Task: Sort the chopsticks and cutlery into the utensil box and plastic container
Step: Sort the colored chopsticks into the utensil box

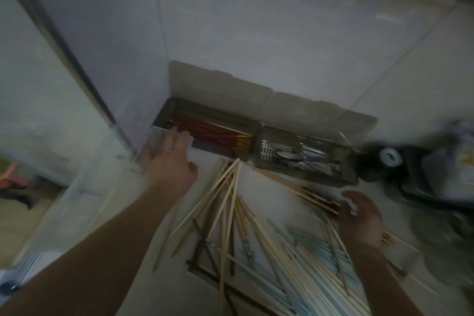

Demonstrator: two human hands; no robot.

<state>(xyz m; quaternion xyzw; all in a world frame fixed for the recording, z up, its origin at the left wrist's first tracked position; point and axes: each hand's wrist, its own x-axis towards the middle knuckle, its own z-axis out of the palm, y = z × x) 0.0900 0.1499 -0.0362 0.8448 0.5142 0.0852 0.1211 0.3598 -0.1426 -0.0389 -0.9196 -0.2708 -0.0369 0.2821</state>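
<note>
A grey utensil box lies against the wall with both lids open. Its left compartment holds red chopsticks with yellow ends, and its right compartment holds metal cutlery. A clear plastic container sits to the left of the box. My left hand rests on the container's rim with its fingers straight. A loose pile of wooden chopsticks covers the counter, with pale blue ones at the lower right. My right hand curls over a thin bundle of wooden chopsticks in front of the box.
A dark appliance with a white round cap stands right of the box, with blurred dark clutter behind it. A tiled wall corner rises behind the box. The counter edge drops off at the left.
</note>
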